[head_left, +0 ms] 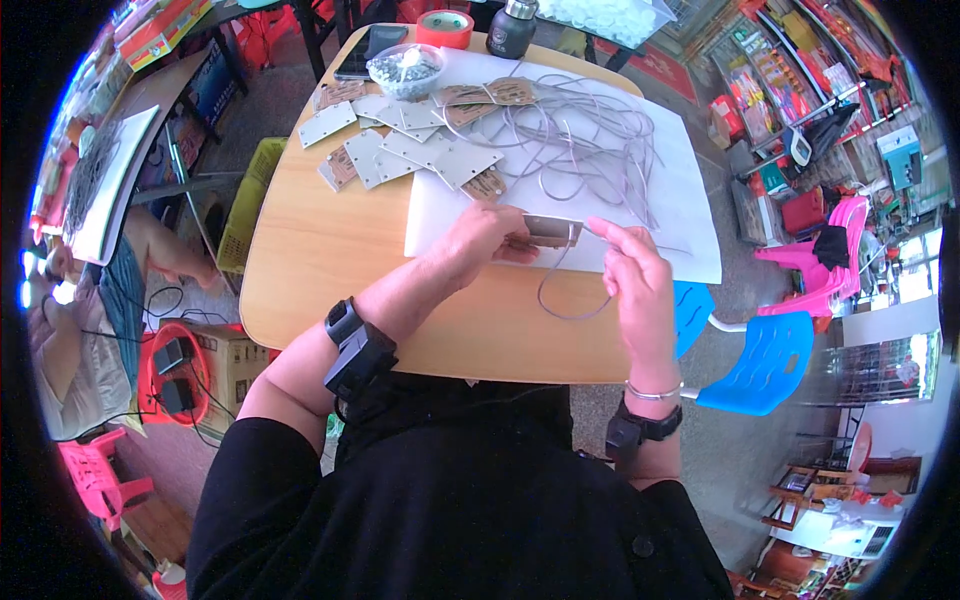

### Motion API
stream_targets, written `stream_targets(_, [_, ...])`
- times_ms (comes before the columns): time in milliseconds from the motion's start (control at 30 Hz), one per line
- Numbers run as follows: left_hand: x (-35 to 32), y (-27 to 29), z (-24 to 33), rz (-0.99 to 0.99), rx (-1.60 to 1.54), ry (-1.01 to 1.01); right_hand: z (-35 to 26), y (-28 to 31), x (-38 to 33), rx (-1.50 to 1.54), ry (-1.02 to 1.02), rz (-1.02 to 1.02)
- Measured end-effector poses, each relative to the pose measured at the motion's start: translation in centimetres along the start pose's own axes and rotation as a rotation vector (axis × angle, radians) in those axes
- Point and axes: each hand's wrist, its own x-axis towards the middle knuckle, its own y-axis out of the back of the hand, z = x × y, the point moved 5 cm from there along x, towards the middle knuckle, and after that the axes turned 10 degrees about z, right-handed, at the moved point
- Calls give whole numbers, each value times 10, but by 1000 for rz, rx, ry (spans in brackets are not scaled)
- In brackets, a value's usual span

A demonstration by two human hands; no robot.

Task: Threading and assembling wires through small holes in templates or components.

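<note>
Above the near edge of the white sheet, my left hand (483, 240) grips a small flat plate (550, 231) edge-on, fingers closed around its left end. A thin grey cord (545, 296) hangs from the plate near its right end and loops down and back up to my right hand (637, 268). That hand is curled, its index finger reaching to the plate's right corner; the cord runs into its fingers, though the exact grip is partly hidden. Beyond my hands lie several grey plates with holes (415, 145), some showing brown backing, beside a loose tangle of grey cords (590, 140).
At the table's far side are a clear bowl of small grey pieces (405, 75), a phone (372, 50), red tape (444, 30) and a dark bottle (512, 30). A blue chair (765, 365) stands right, a yellow crate (250, 205) left. Another person's leg (165, 250) shows left.
</note>
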Motion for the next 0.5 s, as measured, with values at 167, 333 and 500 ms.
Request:
stream_targets(167, [2,3,0,34,31,-64,-52,4,-13,324,-126,-193])
stream_targets(333, [0,0,4,20,241,-106,-60,4,2,370,-24,-186])
stream_targets(500, [-7,-4,11,-36,385,-139,-23,-16,25,322,-106,-100])
